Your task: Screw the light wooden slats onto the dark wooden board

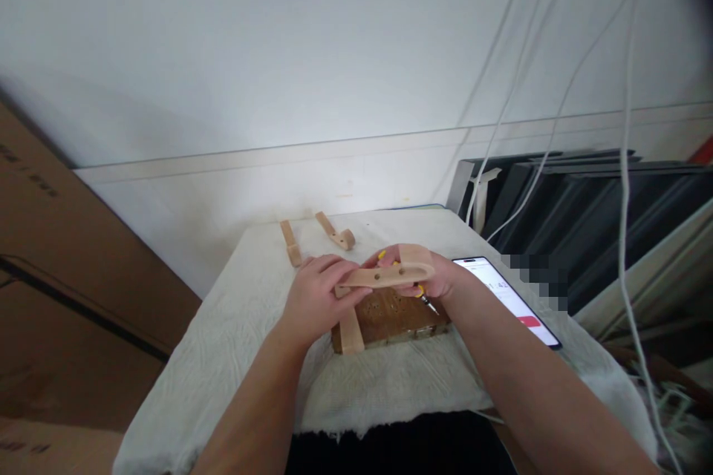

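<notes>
Centrally, left hand [320, 293] and right hand [442, 276], each with its grip around a pale wooden hook [361, 280] above the brown block [398, 318] on the worktop [245, 319], yellow screwdriver [428, 303] in the right, phone [513, 298] digits and carton [83, 245] print too blurred to read.

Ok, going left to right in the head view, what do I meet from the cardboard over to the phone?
Printed brown cardboard, narrow pale wooden piece, pale wooden piece with a curled end, yellow-and-black tool with a slim metal tip, black-edged smartphone with a lit screen.
</notes>
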A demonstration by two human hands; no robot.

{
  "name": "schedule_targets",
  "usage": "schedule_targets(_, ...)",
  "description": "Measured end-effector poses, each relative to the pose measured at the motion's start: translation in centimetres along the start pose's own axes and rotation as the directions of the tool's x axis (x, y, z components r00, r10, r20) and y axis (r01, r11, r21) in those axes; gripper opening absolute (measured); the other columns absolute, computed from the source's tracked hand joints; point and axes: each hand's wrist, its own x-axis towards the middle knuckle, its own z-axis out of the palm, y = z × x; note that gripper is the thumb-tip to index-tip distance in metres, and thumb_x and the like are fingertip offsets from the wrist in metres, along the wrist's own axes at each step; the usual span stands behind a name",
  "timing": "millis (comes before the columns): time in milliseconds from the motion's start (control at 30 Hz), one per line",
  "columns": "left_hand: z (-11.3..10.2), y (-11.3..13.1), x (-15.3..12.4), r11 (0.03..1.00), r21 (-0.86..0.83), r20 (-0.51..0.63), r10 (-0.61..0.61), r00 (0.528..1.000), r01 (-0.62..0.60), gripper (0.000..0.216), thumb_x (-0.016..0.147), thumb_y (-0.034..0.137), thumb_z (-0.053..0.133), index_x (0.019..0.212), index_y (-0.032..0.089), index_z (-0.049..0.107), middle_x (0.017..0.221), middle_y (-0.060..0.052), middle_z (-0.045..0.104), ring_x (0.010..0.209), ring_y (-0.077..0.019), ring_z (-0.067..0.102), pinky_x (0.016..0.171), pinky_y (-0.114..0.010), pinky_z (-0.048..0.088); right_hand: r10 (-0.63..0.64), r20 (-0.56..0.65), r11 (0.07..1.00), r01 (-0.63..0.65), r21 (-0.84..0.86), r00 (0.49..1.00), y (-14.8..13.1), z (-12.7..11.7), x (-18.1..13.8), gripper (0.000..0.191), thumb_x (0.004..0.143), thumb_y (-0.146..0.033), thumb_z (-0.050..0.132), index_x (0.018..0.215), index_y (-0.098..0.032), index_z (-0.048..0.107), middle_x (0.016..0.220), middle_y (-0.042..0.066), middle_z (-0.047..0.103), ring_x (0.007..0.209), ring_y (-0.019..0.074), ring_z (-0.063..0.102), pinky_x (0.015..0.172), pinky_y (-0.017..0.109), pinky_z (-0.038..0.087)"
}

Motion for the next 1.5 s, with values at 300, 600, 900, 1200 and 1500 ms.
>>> schedule_targets(300, 1.4, -0.3, -0.4, 0.969, 0.158, -0.255, -0.143, 0.956, 0.188, 0.024, 0.082, 0.039, 0.060, 0.089, 0.017, 0.066, 0.085, -0.008, 0.069, 0.080, -0.0184, 0.063, 0.072, -0.027, 0.050, -0.332, -0.195, 0.932, 0.288, -0.222, 0.923, 0.1, 2.8, 0.0, 0.036, 0.082, -0.046, 0.049, 0.104, -0.019, 0.054, 0.083, 0.003, 0.062, 0.047, 0.0066, 0.043, 0.033, 0.017, 0.023)
schedule_targets(600, 1.0, 0.1, -1.2, 0.927, -0.307, -0.248, -0.295, 0.923, 0.213, 0.031, 0.088, 0.038, 0.047, 0.078, 0.015, 0.066, 0.066, -0.004, 0.064, 0.054, -0.0114, 0.054, 0.058, -0.025, 0.044, -0.120, -0.159, 0.953, 0.069, -0.296, 0.980, 0.6, 1.0, -0.1, 0.032, 0.083, -0.049, 0.050, 0.078, -0.017, 0.052, 0.044, -0.006, 0.043, 0.033, 0.0057, 0.032, 0.030, 0.018, 0.018)
schedule_targets(900, 2.9, -2.3, -0.9, 0.817, -0.231, -0.299, -0.577, 0.760, 0.529, 0.027, 0.086, 0.038, 0.049, 0.072, 0.017, 0.059, 0.067, 0.000, 0.058, 0.061, -0.0126, 0.052, 0.061, -0.024, 0.041, -0.066, -0.259, 0.664, -0.151, -0.732, 0.964, 1.3, 2.6, 0.3, 0.028, 0.083, -0.034, 0.052, 0.104, -0.016, 0.058, 0.058, 0.000, 0.061, 0.034, 0.0076, 0.044, 0.038, 0.021, 0.031)
schedule_targets(1200, 3.6, -2.4, -0.7, 0.810, -0.314, -0.098, -0.546, 0.832, 0.495, 0.031, 0.086, 0.041, 0.050, 0.095, 0.015, 0.064, 0.090, -0.007, 0.067, 0.075, -0.0159, 0.060, 0.068, -0.027, 0.047, -0.358, -0.228, 0.360, -0.091, -0.929, 0.906, 1.5, 2.4, 0.0, 0.034, 0.082, -0.043, 0.055, 0.101, -0.016, 0.066, 0.090, 0.011, 0.069, 0.073, 0.0202, 0.063, 0.062, 0.027, 0.042)
schedule_targets(1500, 3.7, -2.6, -0.6, 0.800, -0.343, -0.033, -0.535, 0.844, 0.493, 0.032, 0.084, 0.041, 0.052, 0.089, 0.015, 0.070, 0.083, -0.006, 0.070, 0.073, -0.0166, 0.063, 0.069, -0.027, 0.049, -0.233, -0.136, 0.496, -0.003, -0.868, 0.963, 1.5, 2.4, -0.5, 0.037, 0.078, -0.030, 0.060, 0.112, -0.016, 0.061, 0.066, 0.002, 0.067, 0.041, 0.0102, 0.055, 0.053, 0.025, 0.041)
